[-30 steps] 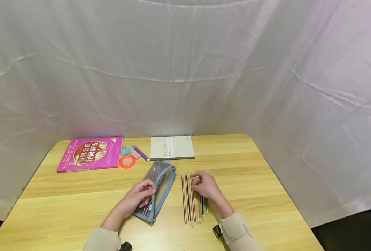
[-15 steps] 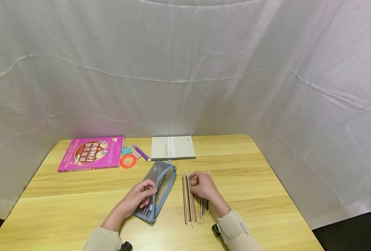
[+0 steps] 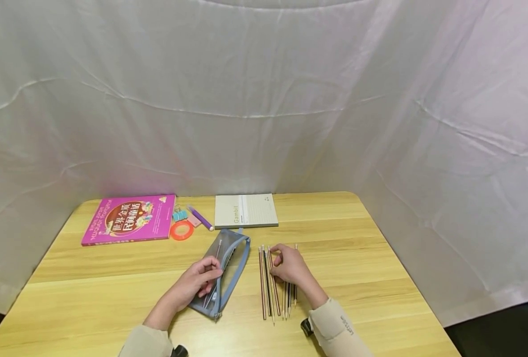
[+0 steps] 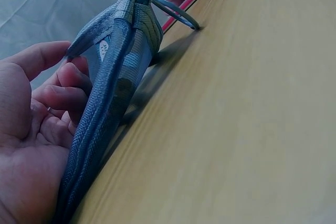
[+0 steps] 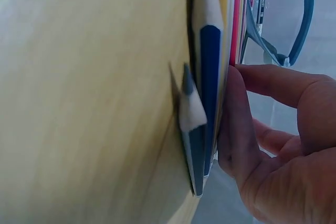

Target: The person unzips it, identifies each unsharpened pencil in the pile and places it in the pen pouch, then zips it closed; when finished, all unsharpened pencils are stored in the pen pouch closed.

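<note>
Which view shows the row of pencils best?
The head view: the pencils lie side by side on the table, seen whole, the right hand touching them. The right wrist view shows only blurred close-up tips; the left wrist view shows just a distant sliver.

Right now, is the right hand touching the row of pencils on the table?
Touching. The right wrist view shows the right hand with a finger pressed along the side of the pencils; the head view agrees, with the hand lying over the row.
</note>
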The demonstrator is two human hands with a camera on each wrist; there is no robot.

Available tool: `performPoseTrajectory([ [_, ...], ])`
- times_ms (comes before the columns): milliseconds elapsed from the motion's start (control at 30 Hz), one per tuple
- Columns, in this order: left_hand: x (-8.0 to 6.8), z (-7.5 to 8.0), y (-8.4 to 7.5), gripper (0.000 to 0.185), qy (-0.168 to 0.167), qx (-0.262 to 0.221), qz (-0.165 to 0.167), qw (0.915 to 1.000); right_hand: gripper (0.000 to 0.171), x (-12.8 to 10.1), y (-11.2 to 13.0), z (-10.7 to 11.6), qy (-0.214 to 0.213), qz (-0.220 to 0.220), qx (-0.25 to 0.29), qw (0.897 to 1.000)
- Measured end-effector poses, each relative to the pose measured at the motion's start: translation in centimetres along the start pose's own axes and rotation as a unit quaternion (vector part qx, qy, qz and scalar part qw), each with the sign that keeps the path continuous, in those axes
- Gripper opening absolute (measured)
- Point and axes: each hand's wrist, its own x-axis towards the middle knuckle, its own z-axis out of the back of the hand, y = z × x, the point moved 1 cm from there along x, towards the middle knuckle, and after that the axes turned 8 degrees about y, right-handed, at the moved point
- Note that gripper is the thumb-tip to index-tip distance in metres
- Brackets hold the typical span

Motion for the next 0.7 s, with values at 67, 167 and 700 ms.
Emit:
performPoseTrajectory([
  [67, 0.02, -0.02, 0.05, 0.031, 0.002, -0.001, -0.002, 1.0, 0.057, -0.05, -0.04, 0.01, 0.002, -0.002, 0.003, 1.0],
  [167, 0.04, -0.02, 0.11, 0.03, 0.004, -0.001, -0.005, 1.0, 0.057, -0.07, -0.1, 0.02, 0.006, -0.001, 0.019, 1.0],
  [700, -0.01, -0.09, 0.02, 0.028, 0.0, 0.0, 0.0, 1.0, 0.067, -0.2, 0.01, 0.19, 0.007, 0.019, 0.014, 1.0],
])
